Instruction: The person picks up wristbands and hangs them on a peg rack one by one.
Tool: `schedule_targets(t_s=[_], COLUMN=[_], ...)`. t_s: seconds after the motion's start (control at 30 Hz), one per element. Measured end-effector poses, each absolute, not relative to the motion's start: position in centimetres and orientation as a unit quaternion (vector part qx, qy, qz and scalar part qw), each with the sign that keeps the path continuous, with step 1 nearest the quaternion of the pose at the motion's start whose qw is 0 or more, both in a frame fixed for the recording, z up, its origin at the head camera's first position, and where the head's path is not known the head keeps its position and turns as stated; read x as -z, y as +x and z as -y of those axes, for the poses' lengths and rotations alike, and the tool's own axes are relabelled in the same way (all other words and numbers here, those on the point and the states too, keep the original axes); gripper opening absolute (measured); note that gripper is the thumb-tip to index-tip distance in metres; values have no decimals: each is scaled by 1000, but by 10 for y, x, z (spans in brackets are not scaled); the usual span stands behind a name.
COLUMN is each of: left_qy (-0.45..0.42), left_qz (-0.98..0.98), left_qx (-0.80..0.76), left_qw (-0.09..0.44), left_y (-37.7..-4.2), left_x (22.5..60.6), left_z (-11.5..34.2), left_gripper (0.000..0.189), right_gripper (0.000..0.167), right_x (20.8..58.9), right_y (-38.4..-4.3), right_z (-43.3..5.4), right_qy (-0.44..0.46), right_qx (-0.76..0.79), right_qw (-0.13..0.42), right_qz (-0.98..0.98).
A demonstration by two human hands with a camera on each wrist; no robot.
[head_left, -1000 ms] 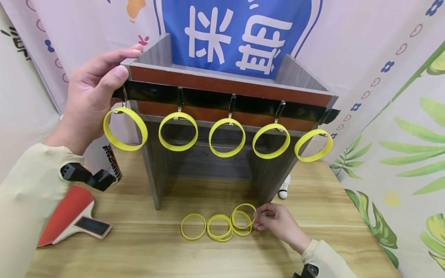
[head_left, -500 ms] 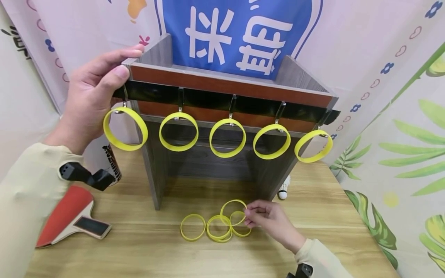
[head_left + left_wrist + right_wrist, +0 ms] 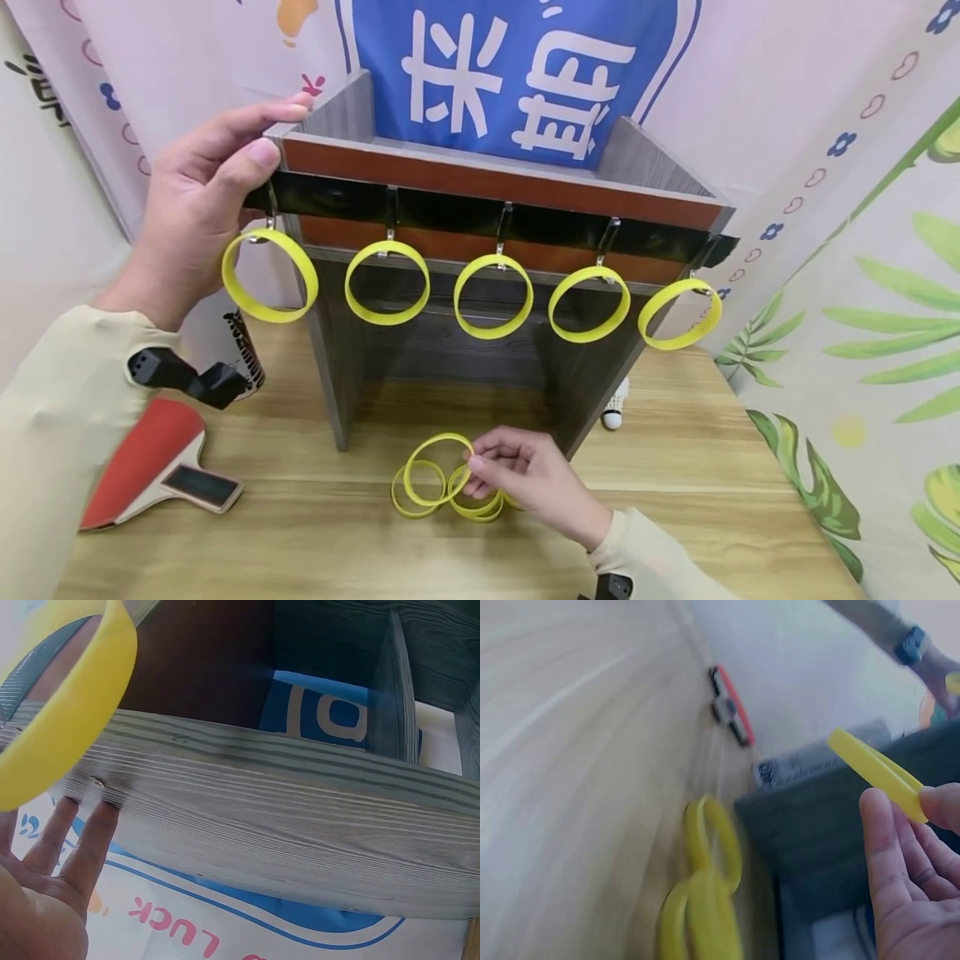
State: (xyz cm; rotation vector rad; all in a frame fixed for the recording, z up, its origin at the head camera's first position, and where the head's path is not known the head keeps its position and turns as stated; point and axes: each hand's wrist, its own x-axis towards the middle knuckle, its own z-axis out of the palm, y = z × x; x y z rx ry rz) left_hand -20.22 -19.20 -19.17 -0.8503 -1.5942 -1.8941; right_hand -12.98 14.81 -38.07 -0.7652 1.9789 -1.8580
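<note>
In the head view my left hand (image 3: 198, 200) grips the upper left corner of a grey wooden stand (image 3: 330, 392), thumb at the front edge. The left wrist view shows its fingers against the stand's side panel (image 3: 285, 825). My right hand (image 3: 525, 479) pinches a yellow ring (image 3: 407, 473) by its right side, tilted up over the other rings. Under it lie several yellow rings (image 3: 480, 518), some overlapping, partly hidden by the hand. Across the stand's front, a black strip (image 3: 450, 215) carries metal hooks (image 3: 392, 217), each with a yellow ring (image 3: 386, 321) hanging from it.
On the wooden table (image 3: 300, 550) a red table tennis paddle (image 3: 150, 458) lies at left, with a printed cylindrical tube (image 3: 243, 358) behind it. A shuttlecock (image 3: 613, 417) rests by the stand's right side. A blue-and-white banner (image 3: 465, 75) hangs behind.
My right hand has carried its ring leftward over the rings on the table, from the right end of the row toward the left one. The left hand keeps its place on the stand.
</note>
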Motion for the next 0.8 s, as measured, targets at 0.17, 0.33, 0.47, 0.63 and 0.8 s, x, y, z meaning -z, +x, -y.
schedule_targets(t_s=[0.17, 0.33, 0.47, 0.63, 0.8], left_qy=[-316, -315, -312, -304, -300], left_qz=[587, 586, 586, 595, 598], left_qx=[700, 698, 699, 694, 690], left_qw=[258, 266, 267, 269, 277], left_y=[-202, -204, -205, -203, -201], left_x=[192, 195, 196, 194, 192], left_z=[191, 192, 193, 192, 191], left_gripper=[36, 36, 37, 37, 36], right_gripper=[26, 26, 25, 25, 20], right_x=[361, 340, 326, 308, 288], right_y=[-127, -127, -126, -124, -122], right_z=[-125, -105, -91, -75, -62], right_qy=[-288, -289, -312, -352, -377], right_qx=[659, 662, 666, 677, 678], right_qw=[154, 166, 166, 155, 136], right_qz=[-678, -671, -657, -627, -616])
